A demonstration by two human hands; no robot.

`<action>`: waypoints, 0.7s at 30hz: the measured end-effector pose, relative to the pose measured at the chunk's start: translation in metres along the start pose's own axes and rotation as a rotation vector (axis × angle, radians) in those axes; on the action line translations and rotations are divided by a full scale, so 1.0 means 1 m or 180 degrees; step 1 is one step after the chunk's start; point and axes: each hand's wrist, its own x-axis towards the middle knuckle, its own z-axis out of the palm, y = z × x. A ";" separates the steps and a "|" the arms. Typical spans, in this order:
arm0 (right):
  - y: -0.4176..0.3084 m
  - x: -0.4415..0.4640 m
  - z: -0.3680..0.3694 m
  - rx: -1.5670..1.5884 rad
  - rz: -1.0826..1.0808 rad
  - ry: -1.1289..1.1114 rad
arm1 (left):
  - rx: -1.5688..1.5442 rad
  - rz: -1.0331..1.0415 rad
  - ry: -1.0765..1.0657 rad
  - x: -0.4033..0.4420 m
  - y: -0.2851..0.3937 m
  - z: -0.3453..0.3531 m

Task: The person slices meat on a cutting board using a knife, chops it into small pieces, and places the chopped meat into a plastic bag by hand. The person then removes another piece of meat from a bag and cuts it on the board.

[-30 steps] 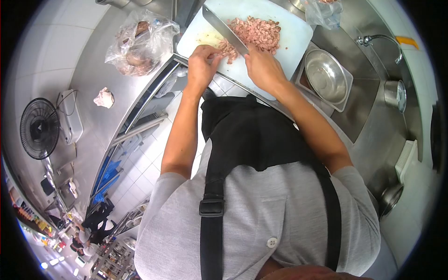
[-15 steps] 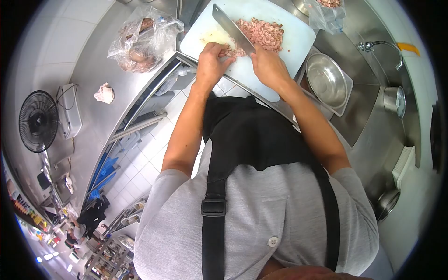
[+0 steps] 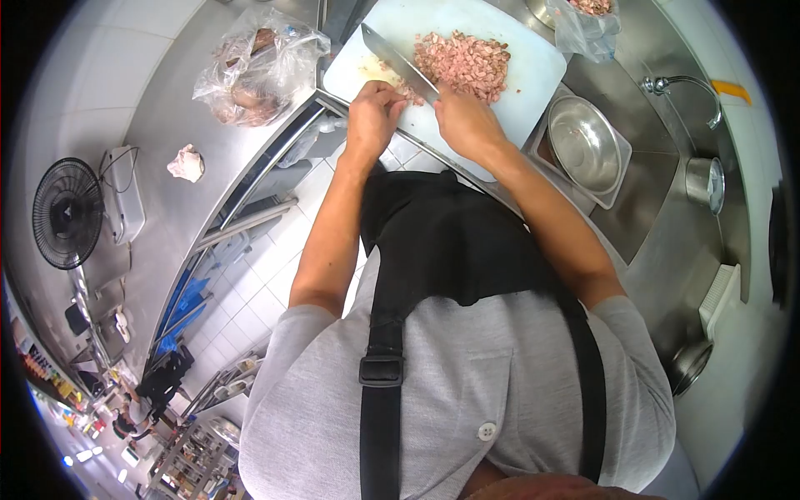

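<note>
A broad-bladed kitchen knife point(image 3: 398, 58) lies slantwise over the white cutting board point(image 3: 533, 83), its handle in my right hand point(image 3: 468, 125). My left hand point(image 3: 372, 115) rests at the board's near left edge, fingers curled and pressed on small pieces of meat point(image 3: 408, 92) beside the blade. What sits right under those fingertips is partly hidden. Right of the blade spreads a pile of chopped pink meat point(image 3: 464, 65). A wet yellowish smear with scraps marks the board left of the knife.
Left on the steel counter are a clear plastic bag point(image 3: 260, 71) with meat, a pale lump of meat point(image 3: 187, 164) and a black fan point(image 3: 67, 214). To the right stand a metal bowl point(image 3: 583, 143), a faucet point(image 3: 658, 86) and a bag of chopped meat point(image 3: 588, 29).
My right hand and the knife have shifted left, closer to my left hand, and more of the chopped pile shows. My left hand has moved slightly left with fingers bunched tighter.
</note>
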 end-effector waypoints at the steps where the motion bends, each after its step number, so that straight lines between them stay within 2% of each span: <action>1: -0.006 -0.004 -0.008 0.0052 0.0002 0.0028 | -0.0061 -0.0089 0.0019 -0.002 -0.002 -0.001; 3: -0.018 -0.015 -0.021 0.0153 0.0012 0.0068 | -0.0189 -0.0281 0.0052 -0.007 -0.008 -0.003; 6: 0.011 0.000 0.028 0.0067 0.0018 0.0141 | -0.0155 -0.0474 0.0000 -0.012 -0.003 -0.008; 9: 0.020 0.009 0.020 0.0408 -0.0009 0.0036 | -0.0320 -0.0406 0.0102 -0.010 -0.002 -0.012; 10: 0.020 0.008 0.012 0.0463 -0.0010 -0.0051 | -0.0299 -0.0677 -0.0181 -0.008 -0.001 -0.017; 13: 0.034 0.002 0.016 0.0464 -0.0263 0.0411 | 0.0115 0.0337 0.0575 -0.005 0.020 -0.014; 14: 0.036 0.001 0.012 0.1160 0.0097 0.0124 | -0.0042 0.0380 0.0212 -0.009 0.031 -0.014; 15: 0.031 -0.001 0.000 0.1862 0.0453 -0.0175 | -0.0056 0.0855 -0.0108 -0.010 0.028 -0.004; 16: 0.028 -0.003 -0.010 0.2564 0.0796 -0.0482 | 0.0117 0.0844 -0.0440 -0.012 0.040 0.003; 17: 0.028 -0.006 -0.017 0.2867 0.0789 -0.0425 | 0.0301 0.0832 -0.0762 -0.013 0.051 0.008; 21: 0.047 -0.029 -0.053 0.3810 0.0793 -0.0269 | 0.0060 0.0129 -0.0526 -0.002 0.030 0.010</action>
